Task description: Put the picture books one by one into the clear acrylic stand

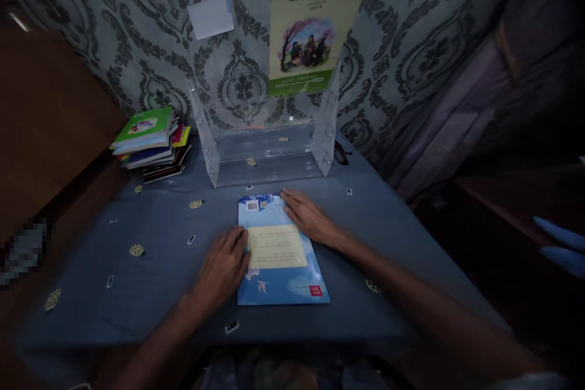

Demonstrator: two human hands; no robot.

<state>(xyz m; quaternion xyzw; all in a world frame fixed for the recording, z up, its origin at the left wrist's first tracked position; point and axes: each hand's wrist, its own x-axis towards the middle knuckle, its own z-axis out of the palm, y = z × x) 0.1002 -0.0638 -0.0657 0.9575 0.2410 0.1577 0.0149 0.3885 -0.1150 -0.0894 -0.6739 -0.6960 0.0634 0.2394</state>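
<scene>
A blue book [276, 285] lies on the cloth-covered table in front of me, with a pale yellow text panel, a barcode near its far edge and a small red mark near its close edge. My left hand [223, 262] rests along the book's left edge, fingers laid forward and fingertips touching the cover. On the other side, my right hand [308, 213] lies at the far right edge, its fingers stretched out over the cover. Neither hand is wrapped round the book. Just behind the book is a clear acrylic stand [265, 164].
A yellow-green book [301, 6] stands upright above the stand's right part. A white card [211, 16] shows against the patterned wall. At the left is a stack of books [148, 140]; dark sunglasses [340, 153] lie behind the stand. A curtain [457, 103] hangs at right.
</scene>
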